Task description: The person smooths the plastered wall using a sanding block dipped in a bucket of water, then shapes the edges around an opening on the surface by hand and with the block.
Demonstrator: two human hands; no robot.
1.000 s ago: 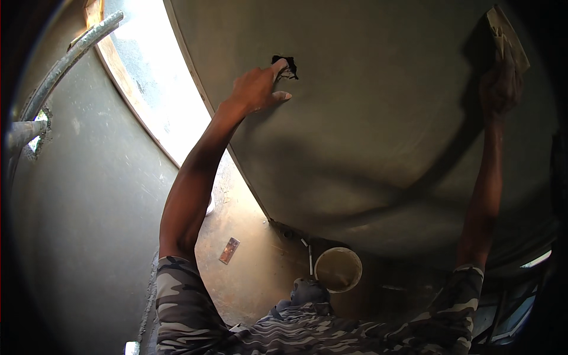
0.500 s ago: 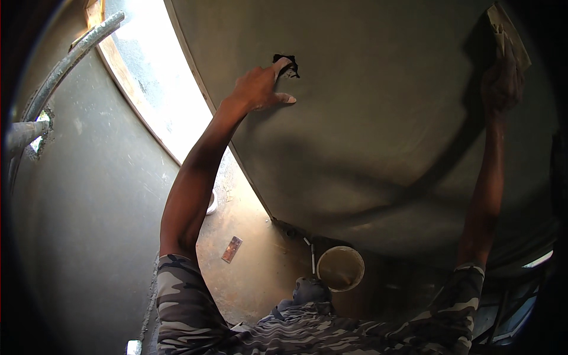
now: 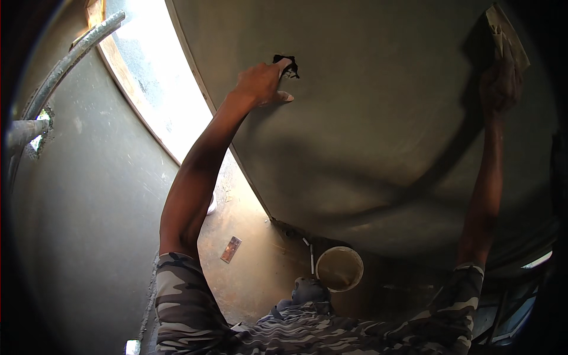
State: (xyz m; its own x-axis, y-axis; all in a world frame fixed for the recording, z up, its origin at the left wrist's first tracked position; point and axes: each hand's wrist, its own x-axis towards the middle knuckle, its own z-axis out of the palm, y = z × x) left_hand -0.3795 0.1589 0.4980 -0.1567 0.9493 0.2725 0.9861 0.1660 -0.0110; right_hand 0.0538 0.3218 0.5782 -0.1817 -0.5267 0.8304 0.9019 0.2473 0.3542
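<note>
High on a grey plastered wall [image 3: 367, 118], my left hand [image 3: 259, 83] reaches up to a small ragged black hole [image 3: 287, 66]. Its fingers are apart and hold nothing; one pale, dusty fingertip lies at the hole's edge, another digit points along the wall below it. At the upper right, my right hand [image 3: 502, 86] is closed round a flat tan board with a raised grip, which looks like a plasterer's hand float [image 3: 516, 44]. The float is tilted against the wall, and shadow hides part of my fingers.
Below stands a round bucket [image 3: 359, 254] with a stick [image 3: 312, 259] beside it. A reddish rectangular piece [image 3: 231, 249] lies on the floor [image 3: 236, 290]. To the left are a bright wood-framed opening [image 3: 121, 77], another grey wall [image 3: 89, 207] and a bent pipe [image 3: 71, 62].
Both hands keep almost the same places. The left hand and the float show only a very slight shift to the left.
</note>
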